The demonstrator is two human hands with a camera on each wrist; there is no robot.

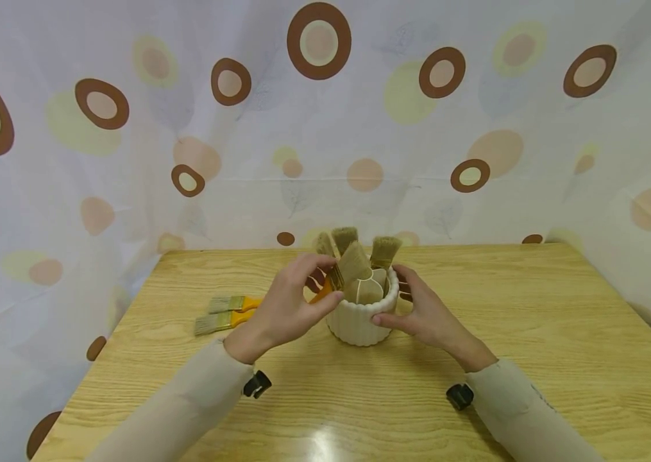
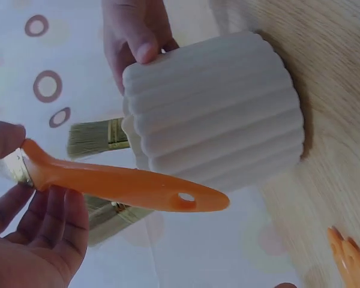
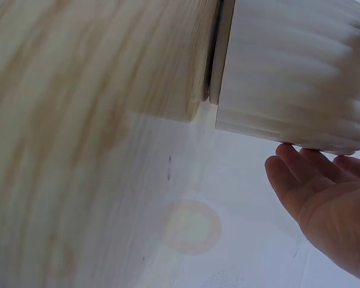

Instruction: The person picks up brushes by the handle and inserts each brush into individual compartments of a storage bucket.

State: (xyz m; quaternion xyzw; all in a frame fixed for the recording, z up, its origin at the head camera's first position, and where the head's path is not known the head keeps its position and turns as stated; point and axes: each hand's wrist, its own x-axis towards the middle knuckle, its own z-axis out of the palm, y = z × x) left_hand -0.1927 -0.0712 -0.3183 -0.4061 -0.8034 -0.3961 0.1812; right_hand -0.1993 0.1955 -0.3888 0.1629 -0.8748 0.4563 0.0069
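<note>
A white ribbed pot point(image 1: 358, 325) stands on the table with several paintbrushes point(image 1: 385, 251) in it, bristles up. My left hand point(image 1: 286, 300) pinches a paintbrush point(image 2: 123, 183) near its metal band. In the left wrist view, its orange handle lies outside the pot, in front of the ribbed wall, pointing toward the pot's base. My right hand point(image 1: 430, 316) holds the pot's right side, thumb at the front near the rim and fingers around behind. In the right wrist view, those fingers point(image 3: 312, 171) touch the pot's wall.
Two flat paintbrushes point(image 1: 222, 323) with orange handles lie on the wooden table point(image 1: 533, 308) to the left, partly behind my left hand. A patterned cloth point(image 1: 325, 128) hangs behind the table and along its sides.
</note>
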